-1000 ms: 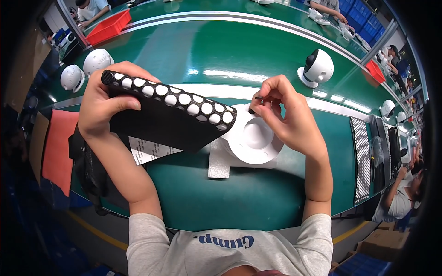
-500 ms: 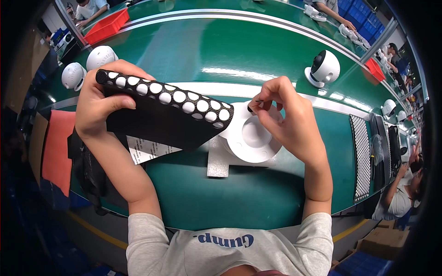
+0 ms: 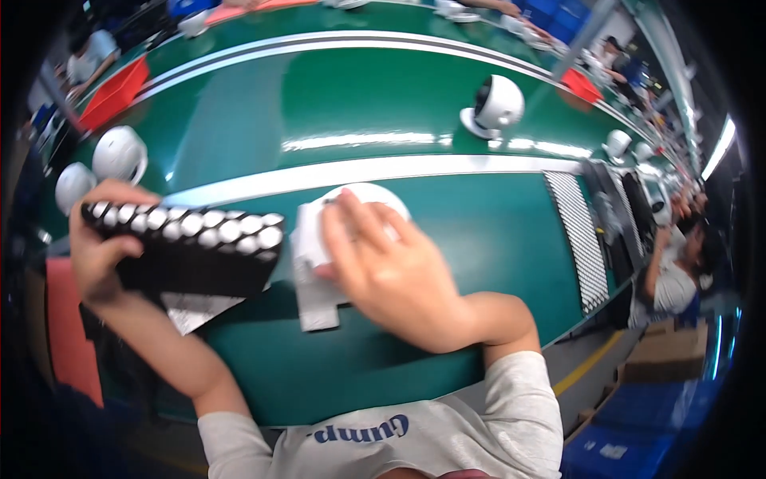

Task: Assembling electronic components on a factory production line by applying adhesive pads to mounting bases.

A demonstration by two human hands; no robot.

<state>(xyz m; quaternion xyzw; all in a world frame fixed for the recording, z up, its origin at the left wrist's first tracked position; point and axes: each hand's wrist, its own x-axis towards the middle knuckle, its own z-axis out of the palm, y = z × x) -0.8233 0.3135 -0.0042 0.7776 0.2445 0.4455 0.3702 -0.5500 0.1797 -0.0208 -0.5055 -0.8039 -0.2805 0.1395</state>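
My left hand (image 3: 100, 239) grips a black sheet (image 3: 191, 263) by its left end, thumb on the near face. Rows of white round dots run along the sheet's bent upper part. My right hand (image 3: 391, 271) lies over a white round base (image 3: 383, 193), its fingers stretched out and fingertips touching the top. A small dark spot shows beside the fingertips; whether it is a loose piece I cannot tell. Under the base is a strip of white foam (image 3: 319, 315). The hand hides much of the base, and motion blurs both hands.
A printed white paper (image 3: 195, 310) lies below the black sheet. White rounded camera units (image 3: 120, 154) stand at the left, another (image 3: 496, 106) at the far right. A dotted strip (image 3: 578, 239) lies on the right of the green table. Red bins (image 3: 116, 94) and co-workers are beyond.
My right hand has turned from a pinch on a small black piece at the base's far edge to stretched fingers across the base. The view has shifted right; the left hand keeps the sheet.
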